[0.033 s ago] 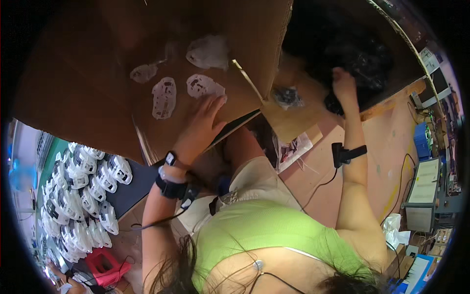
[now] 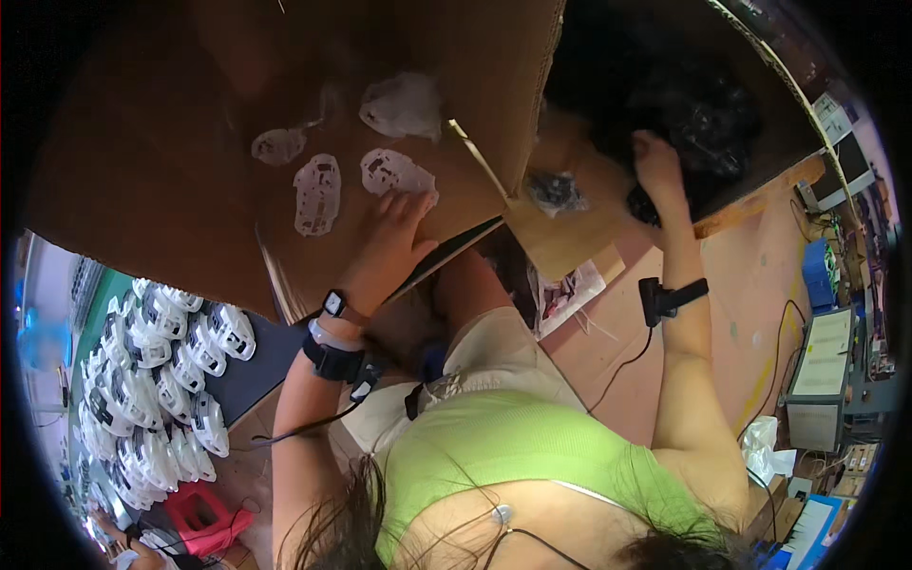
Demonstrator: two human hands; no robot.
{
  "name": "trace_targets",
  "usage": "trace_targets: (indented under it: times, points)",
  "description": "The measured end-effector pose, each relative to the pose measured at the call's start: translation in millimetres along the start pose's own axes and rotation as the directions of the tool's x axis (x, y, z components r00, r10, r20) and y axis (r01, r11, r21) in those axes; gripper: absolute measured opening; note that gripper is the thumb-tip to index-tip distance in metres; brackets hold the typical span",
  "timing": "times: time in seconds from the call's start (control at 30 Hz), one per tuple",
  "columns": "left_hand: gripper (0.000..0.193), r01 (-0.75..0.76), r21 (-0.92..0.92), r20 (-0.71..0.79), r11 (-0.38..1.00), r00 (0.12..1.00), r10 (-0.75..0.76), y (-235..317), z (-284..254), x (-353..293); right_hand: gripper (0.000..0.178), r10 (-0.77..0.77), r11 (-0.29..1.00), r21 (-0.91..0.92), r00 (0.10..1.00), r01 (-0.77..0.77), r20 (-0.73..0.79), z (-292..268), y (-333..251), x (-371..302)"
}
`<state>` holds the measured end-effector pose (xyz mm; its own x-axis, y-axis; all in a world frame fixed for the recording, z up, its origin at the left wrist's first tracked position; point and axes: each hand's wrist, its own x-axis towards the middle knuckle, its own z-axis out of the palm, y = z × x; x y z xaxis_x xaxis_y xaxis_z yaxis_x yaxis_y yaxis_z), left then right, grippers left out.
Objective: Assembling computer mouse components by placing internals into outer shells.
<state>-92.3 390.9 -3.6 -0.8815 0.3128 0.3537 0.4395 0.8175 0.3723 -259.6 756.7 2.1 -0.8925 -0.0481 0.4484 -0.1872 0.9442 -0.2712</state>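
My left hand [image 2: 391, 233] lies inside a cardboard box [image 2: 190, 199], its fingers stretched out over the near edge of a white plastic shell [image 2: 394, 171] with cut-out holes. Beside that shell lies a second holed white shell [image 2: 316, 195]. A smaller white piece [image 2: 280, 145] and a cloudy white one [image 2: 399, 103] are farther back. My right hand [image 2: 660, 176] reaches into the dark right side, with its fingers curled next to a heap of black parts in clear plastic [image 2: 708, 123]. Shadow hides what those fingers hold, if anything. A small bagged dark piece [image 2: 558, 192] lies left of them.
Many white shells [image 2: 157, 380] crowd the table at left, near a red plastic bin [image 2: 204, 518]. A cardboard flap [image 2: 480, 157] stands between my hands. A cable hangs from the band [image 2: 665, 299] on my right forearm. Another person's arm shows at lower left.
My right hand has shifted slightly left, its fingers still curled by the black parts. My left hand has slid slightly down and left over the white shell's edge.
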Motion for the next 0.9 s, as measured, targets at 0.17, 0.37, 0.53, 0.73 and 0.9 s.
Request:
trace_targets:
  times: [0.17, 0.37, 0.53, 0.73, 0.9]
  points:
    - [0.05, 0.105, -0.137, 0.017, 0.985, 0.994, -0.104, -6, 13, 1, 0.034, -0.092, 0.965, -0.227, 0.978, 0.134, 0.186, 38, -4, 19]
    - [0.051, 0.147, -0.057, -0.13, 0.988, 0.98, -0.153, -19, 21, -16, 0.026, -0.34, 0.814, -0.488, 0.94, 0.315, 0.04, 51, -19, 29]
    - [0.041, 0.018, 0.242, 0.025, 0.97, 0.999, -0.025, -18, 27, -1, 0.024, -0.293, 0.953, -0.115, 0.951, 0.282, -0.1, 33, -10, 31]
    - [0.032, 0.107, 0.224, -0.421, 0.969, 0.907, -0.003, -33, 2, 6, 0.026, 0.201, 0.851, 0.523, 0.952, -0.052, -0.232, 5, -44, 26]
    - [0.027, 0.291, -0.051, -0.553, 0.955, 0.788, -0.27, -52, -2, 7, 0.025, 0.1, 0.406, 0.911, 0.988, 0.07, -0.121, -92, -87, -41]
